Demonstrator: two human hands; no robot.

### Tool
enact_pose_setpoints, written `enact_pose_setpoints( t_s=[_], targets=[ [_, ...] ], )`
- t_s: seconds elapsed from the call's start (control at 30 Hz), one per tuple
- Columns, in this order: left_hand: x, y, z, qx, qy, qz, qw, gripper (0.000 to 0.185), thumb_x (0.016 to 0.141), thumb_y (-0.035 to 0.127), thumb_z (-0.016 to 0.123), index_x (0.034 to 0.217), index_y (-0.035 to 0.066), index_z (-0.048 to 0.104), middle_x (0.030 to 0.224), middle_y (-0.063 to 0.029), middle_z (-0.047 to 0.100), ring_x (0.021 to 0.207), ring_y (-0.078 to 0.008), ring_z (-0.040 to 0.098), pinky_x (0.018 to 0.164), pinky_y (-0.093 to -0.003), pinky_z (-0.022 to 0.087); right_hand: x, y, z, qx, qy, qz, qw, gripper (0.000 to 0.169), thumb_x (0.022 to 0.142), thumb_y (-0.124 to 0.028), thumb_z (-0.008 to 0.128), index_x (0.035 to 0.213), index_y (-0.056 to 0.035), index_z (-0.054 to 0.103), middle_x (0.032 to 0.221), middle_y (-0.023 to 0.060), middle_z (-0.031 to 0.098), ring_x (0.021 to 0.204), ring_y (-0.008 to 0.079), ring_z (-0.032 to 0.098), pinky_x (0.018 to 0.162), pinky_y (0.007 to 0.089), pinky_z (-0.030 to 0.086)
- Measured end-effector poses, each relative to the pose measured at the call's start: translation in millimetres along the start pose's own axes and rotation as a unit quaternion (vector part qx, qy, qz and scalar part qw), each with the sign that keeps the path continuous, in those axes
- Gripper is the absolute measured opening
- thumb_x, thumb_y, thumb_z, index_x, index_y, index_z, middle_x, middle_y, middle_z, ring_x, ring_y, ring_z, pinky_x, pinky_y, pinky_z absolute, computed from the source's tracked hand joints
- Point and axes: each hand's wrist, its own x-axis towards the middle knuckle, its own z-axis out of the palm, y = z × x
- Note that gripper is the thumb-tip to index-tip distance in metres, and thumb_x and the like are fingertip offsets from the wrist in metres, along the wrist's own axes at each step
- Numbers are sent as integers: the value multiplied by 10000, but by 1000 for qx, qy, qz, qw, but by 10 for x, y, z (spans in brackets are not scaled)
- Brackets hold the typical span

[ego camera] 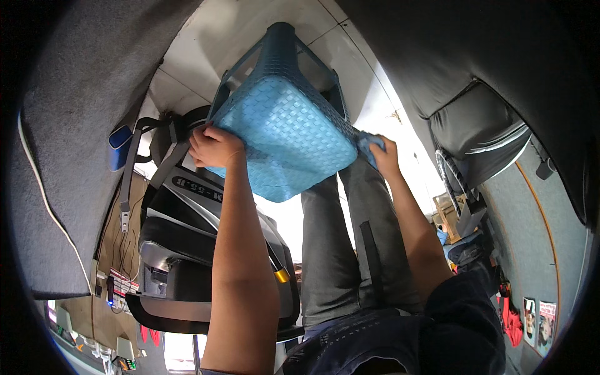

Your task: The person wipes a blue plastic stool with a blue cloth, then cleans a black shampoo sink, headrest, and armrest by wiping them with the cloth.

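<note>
A blue plastic stool (286, 136) with a woven-pattern seat is in front of my legs. Its seat faces up toward me, and its legs extend away toward the top of the view. My left hand (216, 147) grips the seat's left edge, the fingers partly hidden. At the opposite side, my right hand (386, 157) is closed around a crumpled blue cloth (369, 141). That cloth presses against the stool's right side, near the seat corner.
Left of my legs is a black and silver machine (187, 234) with a strap (129, 173). A blue pouch (120, 143) is beside the strap. Grey fabric (79, 140) borders the left, black upholstery (450, 51) the right. White floor tiles (309, 18) lie beyond the stool.
</note>
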Motion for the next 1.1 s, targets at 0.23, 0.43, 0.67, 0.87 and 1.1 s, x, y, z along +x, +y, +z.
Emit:
enact_pose_setpoints(
  t_s=[0.23, 0.43, 0.67, 0.87, 1.1],
  targets=[
    [0, -13, -4, -12, -3, 0, 1000, 332, 774, 309, 379, 767, 124, 654, 892, -42, 608, 919, -280, 502, 885, -435, 297, -150, 25, 267, 154, 168, 36, 973, 267, 786, -41, 485, 977, 55, 643, 870, 74, 651, 719, 132, 584, 666, 237, 461],
    [6, -43, 38, -2, 6, 6, 1000, 333, 776, 302, 388, 771, 100, 653, 894, -49, 609, 914, -283, 508, 876, -433, 307, 491, -606, 673, 88, 94, -55, 990, 218, 774, -106, 548, 897, 51, 637, 750, 25, 601, 672, 98, 522, 613, 261, 427],
    [14, 21, 11, -12, 11, -10, 1000, 343, 772, 304, 399, 782, 69, 648, 903, -69, 616, 895, -293, 512, 869, -437, 312, 1177, -1689, 1488, 88, 42, -222, 970, 219, 730, -154, 597, 826, 37, 646, 630, 63, 582, 595, 106, 516, 560, 298, 431],
    [-8, -24, 32, -8, 19, -5, 1000, 350, 775, 296, 398, 800, 58, 653, 904, -76, 618, 898, -284, 511, 873, -421, 309, 939, -1604, 1343, 71, 13, -233, 970, 228, 748, -155, 601, 855, 42, 642, 664, 35, 600, 567, 112, 515, 533, 290, 429],
    [13, -19, 33, -16, 39, -1, 999, 335, 773, 291, 405, 783, 71, 657, 879, -70, 620, 898, -273, 512, 866, -418, 308, 78, -541, 437, -3, 52, -128, 990, 224, 778, -69, 543, 932, 72, 623, 805, 69, 630, 756, 106, 566, 720, 249, 461]
  ],
)
